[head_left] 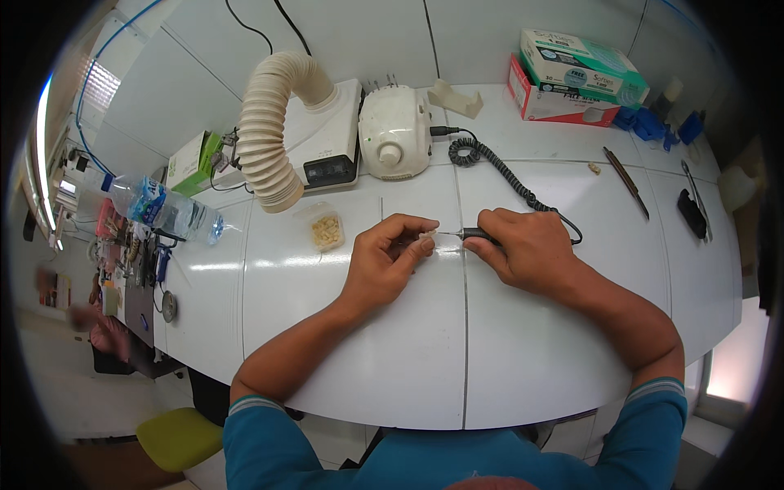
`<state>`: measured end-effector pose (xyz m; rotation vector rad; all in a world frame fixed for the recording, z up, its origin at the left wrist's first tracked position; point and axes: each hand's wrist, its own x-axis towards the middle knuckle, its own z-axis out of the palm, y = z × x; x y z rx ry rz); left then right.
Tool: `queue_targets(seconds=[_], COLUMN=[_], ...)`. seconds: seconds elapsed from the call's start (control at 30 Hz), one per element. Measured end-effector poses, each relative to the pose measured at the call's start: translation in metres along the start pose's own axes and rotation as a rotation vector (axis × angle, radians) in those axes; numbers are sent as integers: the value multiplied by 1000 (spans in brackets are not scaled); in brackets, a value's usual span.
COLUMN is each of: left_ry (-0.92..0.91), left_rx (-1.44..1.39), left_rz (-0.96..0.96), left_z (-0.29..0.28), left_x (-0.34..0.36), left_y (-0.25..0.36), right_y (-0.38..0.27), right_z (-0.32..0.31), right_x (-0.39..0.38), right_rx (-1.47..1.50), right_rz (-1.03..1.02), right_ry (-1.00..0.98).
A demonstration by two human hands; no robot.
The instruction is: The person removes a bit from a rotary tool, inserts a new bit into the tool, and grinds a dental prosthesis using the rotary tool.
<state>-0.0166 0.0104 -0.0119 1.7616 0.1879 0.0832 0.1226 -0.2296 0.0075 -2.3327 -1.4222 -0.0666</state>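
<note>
My left hand (pixel 382 257) pinches a small cream piece, perhaps a dental piece (pixel 427 234), between thumb and fingertips. My fingers partly cover it, and its exact shape is too small to make out. Wrapped around the dark body of a rotary handpiece (pixel 472 233) is my right hand (pixel 527 249). The handpiece's thin metal bit (pixel 448 233) points left and reaches to or very near the piece; contact cannot be made out. A black coiled cord (pixel 510 184) links the handpiece to a white control unit (pixel 395 135) with a round knob.
A ribbed suction hose (pixel 269 139) arches over the back left. Left of my hands sits a clear tub (pixel 340 238) of small yellowish pieces. A water bottle (pixel 167 208) lies farther left. Stacked boxes (pixel 572 77), a brown slim tool (pixel 627 184) and tweezers (pixel 698 200) are at right.
</note>
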Motion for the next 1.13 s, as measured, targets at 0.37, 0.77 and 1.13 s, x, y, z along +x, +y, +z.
queue_targets(seconds=[0.37,0.77,1.13], left_ry=[195,150,73], left_rx=[627,901,488], left_rz=[483,599,274], left_z=[5,0,-14], left_x=[0,7,7], left_y=[16,5,-6], right_y=[8,5,8], right_z=[-5,0,8], right_x=[-3,-3,-3], right_rx=[110,84,-27], right_rz=[46,-5,-85], right_ry=[-5,8,118])
